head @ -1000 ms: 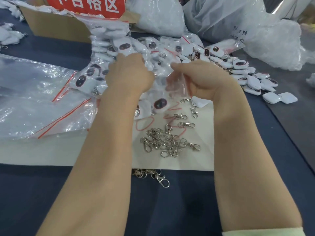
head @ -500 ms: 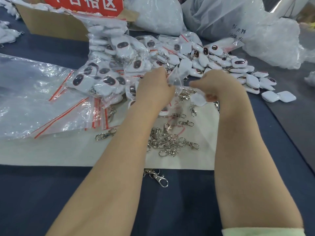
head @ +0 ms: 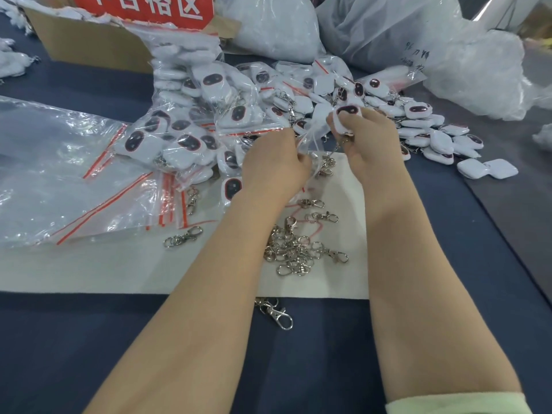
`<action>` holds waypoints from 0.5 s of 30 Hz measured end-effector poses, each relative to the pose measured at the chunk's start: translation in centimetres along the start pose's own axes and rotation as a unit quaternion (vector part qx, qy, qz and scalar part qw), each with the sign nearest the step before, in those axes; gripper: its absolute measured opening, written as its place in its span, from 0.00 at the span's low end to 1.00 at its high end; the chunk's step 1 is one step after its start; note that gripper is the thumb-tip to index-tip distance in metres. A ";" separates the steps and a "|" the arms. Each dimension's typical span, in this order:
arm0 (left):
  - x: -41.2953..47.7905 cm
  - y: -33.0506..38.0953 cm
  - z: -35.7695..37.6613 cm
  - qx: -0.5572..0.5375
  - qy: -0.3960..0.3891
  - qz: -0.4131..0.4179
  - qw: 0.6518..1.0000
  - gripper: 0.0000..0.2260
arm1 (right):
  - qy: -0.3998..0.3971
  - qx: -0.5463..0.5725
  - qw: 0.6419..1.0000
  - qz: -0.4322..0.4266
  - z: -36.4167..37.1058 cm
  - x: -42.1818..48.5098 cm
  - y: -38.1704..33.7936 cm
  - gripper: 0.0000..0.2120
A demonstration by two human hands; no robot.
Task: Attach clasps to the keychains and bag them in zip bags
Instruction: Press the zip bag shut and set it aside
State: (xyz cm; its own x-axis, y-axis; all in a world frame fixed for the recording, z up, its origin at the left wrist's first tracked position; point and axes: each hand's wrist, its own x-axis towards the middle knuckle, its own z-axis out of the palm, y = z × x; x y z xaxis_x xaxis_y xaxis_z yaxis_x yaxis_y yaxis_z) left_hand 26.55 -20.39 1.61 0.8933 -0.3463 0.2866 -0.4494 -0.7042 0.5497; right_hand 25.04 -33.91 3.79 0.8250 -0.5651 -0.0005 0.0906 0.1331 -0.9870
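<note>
My right hand (head: 369, 144) grips a white keychain with a dark oval face (head: 346, 113); a metal clasp hangs below it. My left hand (head: 276, 161) pinches a small clear zip bag (head: 310, 135), which stands between the two hands. A heap of silver clasps (head: 294, 246) lies on the white mat (head: 119, 270) between my forearms. Loose white keychains (head: 430, 135) are piled behind my right hand. Bagged keychains (head: 191, 127) are heaped behind my left hand.
Empty zip bags with red strips (head: 74, 174) lie at the left. A cardboard box with a red sign (head: 98, 40) stands at the back left, large plastic sacks (head: 418, 34) at the back right. Stray clasps (head: 276, 313) lie on the blue tabletop.
My left hand let a bagged keychain go onto the heap and came right with a fresh zip bag. My right hand picked up a white keychain.
</note>
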 end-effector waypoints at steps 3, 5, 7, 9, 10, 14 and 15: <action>0.0 0.0 0.0 0.002 0.001 -0.002 1.000 0.05 | -0.046 0.232 0.970 0.048 0.1 0.3 0.3 0.11; 0.1 0.0 0.0 0.005 0.001 -0.004 1.000 0.05 | -0.061 0.214 0.974 0.048 0.2 0.4 0.5 0.11; 0.0 0.0 0.0 0.003 -0.001 -0.005 1.000 0.05 | -0.059 0.184 0.980 0.051 0.4 0.4 0.7 0.07; 0.0 0.0 -0.1 0.000 -0.003 -0.006 1.000 0.05 | -0.059 0.166 0.983 0.056 0.6 0.2 0.8 0.03; 0.0 0.0 -0.1 -0.001 -0.004 -0.006 1.000 0.05 | -0.061 0.156 0.984 0.057 0.6 0.2 0.9 0.02; 0.0 0.1 0.0 -0.001 -0.005 -0.004 1.000 0.05 | -0.081 0.111 0.990 0.042 0.4 0.0 1.0 0.02; 0.0 0.0 -0.1 0.000 -0.005 -0.004 1.000 0.05 | -0.086 0.098 0.991 0.034 0.3 0.0 0.9 0.02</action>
State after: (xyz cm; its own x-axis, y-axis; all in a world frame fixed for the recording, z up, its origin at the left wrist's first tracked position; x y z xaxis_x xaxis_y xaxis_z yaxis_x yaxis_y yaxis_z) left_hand 26.58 -20.41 1.68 0.8965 -0.3470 0.2755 -0.4431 -0.7068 0.5514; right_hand 25.32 -33.55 2.91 0.9143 -0.4045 -0.0223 0.1239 0.3317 -0.9352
